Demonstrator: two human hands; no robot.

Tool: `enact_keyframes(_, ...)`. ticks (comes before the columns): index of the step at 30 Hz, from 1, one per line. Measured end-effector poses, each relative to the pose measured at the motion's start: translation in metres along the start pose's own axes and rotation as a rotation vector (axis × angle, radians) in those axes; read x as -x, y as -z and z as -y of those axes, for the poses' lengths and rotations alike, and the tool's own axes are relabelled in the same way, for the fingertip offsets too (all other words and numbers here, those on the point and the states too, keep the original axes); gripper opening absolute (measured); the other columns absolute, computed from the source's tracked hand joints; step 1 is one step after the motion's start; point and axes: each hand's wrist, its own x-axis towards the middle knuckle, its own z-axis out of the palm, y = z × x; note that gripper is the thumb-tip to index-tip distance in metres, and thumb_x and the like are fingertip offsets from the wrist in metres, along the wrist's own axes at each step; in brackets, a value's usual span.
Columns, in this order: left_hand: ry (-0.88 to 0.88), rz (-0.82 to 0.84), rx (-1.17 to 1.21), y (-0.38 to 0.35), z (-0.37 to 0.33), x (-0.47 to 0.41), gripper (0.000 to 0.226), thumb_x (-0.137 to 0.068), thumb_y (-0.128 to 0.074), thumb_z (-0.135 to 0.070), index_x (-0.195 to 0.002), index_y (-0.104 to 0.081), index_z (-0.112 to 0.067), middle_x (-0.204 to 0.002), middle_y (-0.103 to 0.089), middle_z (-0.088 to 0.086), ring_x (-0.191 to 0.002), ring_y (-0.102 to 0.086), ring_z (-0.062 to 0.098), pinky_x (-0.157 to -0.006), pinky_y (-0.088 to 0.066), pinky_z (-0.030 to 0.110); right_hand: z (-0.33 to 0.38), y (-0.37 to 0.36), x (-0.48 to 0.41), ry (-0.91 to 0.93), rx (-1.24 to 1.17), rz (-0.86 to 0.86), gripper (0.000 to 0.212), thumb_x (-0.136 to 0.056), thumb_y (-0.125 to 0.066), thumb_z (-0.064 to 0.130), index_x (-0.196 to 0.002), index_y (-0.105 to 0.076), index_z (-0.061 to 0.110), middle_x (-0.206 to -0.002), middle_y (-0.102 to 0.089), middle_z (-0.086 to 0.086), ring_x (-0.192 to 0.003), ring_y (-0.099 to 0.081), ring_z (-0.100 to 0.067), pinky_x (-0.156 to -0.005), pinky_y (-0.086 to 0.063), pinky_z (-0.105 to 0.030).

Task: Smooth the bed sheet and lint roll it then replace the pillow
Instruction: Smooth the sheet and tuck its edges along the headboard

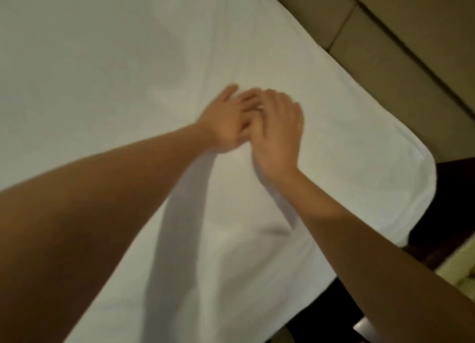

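Note:
A white bed sheet (108, 67) covers the mattress and fills most of the view. My left hand (226, 122) lies flat on the sheet near the middle, palm down, fingers straight. My right hand (279, 131) lies flat beside it, its fingers partly over the left hand's fingers. Both hands hold nothing. A small crease (277, 229) shows in the sheet near my right forearm. No pillow and no lint roller are in view.
The padded beige headboard (401, 26) runs along the upper right, close to the mattress edge. The mattress corner (421, 167) is at the right, with dark floor (447, 214) beyond it. A light surface (462, 263) shows at the far right.

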Motion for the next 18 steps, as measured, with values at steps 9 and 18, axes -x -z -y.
enact_keyframes(9,0.935,-0.091,0.011,0.004,0.176,0.147,0.056,-0.093,-0.014,-0.048,-0.148,-0.012,-0.04,-0.158,-0.008,-0.001,-0.146,-0.004,0.023,-0.115,-0.001,0.048,0.033,-0.063,-0.026,-0.103,0.557,0.528,0.056,-0.1,-0.005,0.046,-0.148,0.018,0.028,-0.158,0.02,-0.004,-0.143,0.021,-0.031,-0.112,0.019,-0.047)
enact_keyframes(18,0.646,-0.146,-0.033,-0.004,0.231,0.15,0.053,-0.09,-0.021,-0.048,-0.143,-0.023,-0.04,-0.153,-0.028,0.003,-0.141,-0.022,0.033,-0.109,-0.008,0.059,0.141,-0.172,-0.097,-0.105,0.504,0.472,0.064,-0.1,-0.006,0.046,-0.15,0.011,0.01,-0.156,0.015,-0.021,-0.144,0.014,-0.035,-0.113,0.015,-0.048)
